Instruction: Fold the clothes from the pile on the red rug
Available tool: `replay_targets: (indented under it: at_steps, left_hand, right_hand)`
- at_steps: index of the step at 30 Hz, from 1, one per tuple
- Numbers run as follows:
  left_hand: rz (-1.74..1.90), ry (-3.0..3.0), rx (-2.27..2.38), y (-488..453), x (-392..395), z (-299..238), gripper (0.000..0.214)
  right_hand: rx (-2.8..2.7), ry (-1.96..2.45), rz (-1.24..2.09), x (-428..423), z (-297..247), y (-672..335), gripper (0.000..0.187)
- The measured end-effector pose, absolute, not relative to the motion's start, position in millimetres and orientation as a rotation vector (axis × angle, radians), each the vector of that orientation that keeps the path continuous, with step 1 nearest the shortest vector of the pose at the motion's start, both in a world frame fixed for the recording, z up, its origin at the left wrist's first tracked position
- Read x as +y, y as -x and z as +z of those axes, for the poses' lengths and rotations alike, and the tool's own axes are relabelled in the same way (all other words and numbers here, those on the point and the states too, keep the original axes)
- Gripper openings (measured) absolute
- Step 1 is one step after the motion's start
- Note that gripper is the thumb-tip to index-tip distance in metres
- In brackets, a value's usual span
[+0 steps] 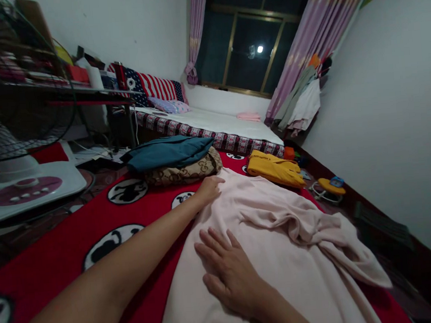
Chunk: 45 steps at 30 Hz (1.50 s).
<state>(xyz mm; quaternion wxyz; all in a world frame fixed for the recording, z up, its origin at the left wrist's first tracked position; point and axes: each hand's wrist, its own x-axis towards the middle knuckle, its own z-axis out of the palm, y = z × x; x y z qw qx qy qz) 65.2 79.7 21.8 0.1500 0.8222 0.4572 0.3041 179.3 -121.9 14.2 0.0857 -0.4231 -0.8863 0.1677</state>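
A pale pink garment (282, 246) lies spread over a red blanket (59, 258) with black-and-white round prints. My left hand (209, 188) reaches far forward and grips the garment's far left corner, fingers curled on the cloth. My right hand (227, 270) rests flat on the garment near me, fingers stretched out and slightly apart. A bunched sleeve or fold of the same garment lies to the right of my right hand.
Beyond the garment sit a folded teal cloth (168, 153) on a brown patterned one (186, 172), and a folded yellow garment (274, 169). A fan base (27, 189) stands at left, a bed (212, 124) behind, small toys (329, 187) by the right wall.
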Motion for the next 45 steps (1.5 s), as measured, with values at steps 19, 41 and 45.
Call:
replay_targets:
  at_steps: [19, 41, 45]
  left_hand:
    - [0.119, -2.622, 1.414, -106.2, 130.5, -1.1, 0.068]
    - [0.716, -2.524, 1.434, -62.8, -59.7, -22.8, 0.069]
    - [0.656, -2.548, 1.427, -64.1, -61.1, -22.2, 0.061]
  right_hand:
    - [-2.56, 1.172, 0.509, -117.4, 8.4, -188.0, 0.057]
    - [-1.55, 1.404, -0.015, -91.0, 25.5, -282.1, 0.023]
    - [-1.708, 1.942, -0.28, -73.3, 47.7, -375.0, 0.05]
